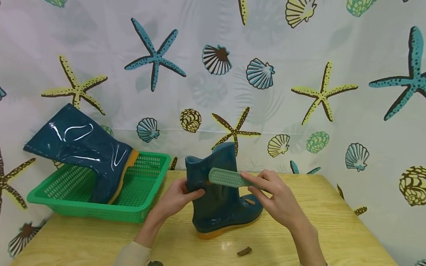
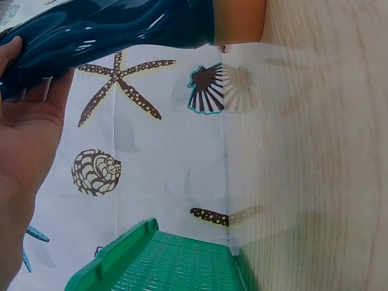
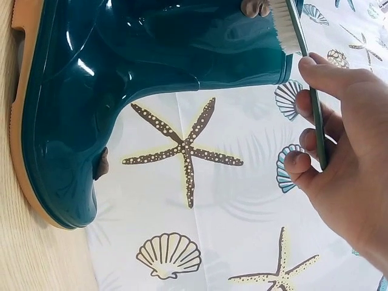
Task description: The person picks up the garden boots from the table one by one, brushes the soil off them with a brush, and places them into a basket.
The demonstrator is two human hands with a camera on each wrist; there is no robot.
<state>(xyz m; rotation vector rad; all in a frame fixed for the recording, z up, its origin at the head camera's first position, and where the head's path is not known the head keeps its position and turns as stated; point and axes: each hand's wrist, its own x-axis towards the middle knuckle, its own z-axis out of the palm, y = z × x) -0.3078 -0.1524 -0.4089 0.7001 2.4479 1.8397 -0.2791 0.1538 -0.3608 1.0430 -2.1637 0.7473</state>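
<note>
A dark blue rubber boot [image 1: 217, 208] with an orange sole stands upright on the table, toe to the right. My left hand [image 1: 177, 199] grips its shaft, thumb on the near side and fingers behind. In my right hand [image 1: 278, 197] is the handle of a green scrub brush [image 1: 229, 177]. Its white bristles [image 3: 283, 24] face the upper shaft, right beside a brown clump [image 3: 255, 8]. Another brown clump [image 3: 102, 163] sticks to the top of the boot's foot.
At the left, a green plastic basket [image 1: 84, 212] holds a second blue boot [image 1: 80, 141], tipped over its rim. A loose brown piece [image 1: 244, 251] lies on the wooden table [image 1: 337, 233] in front of the standing boot. A patterned curtain [image 1: 228, 98] hangs behind.
</note>
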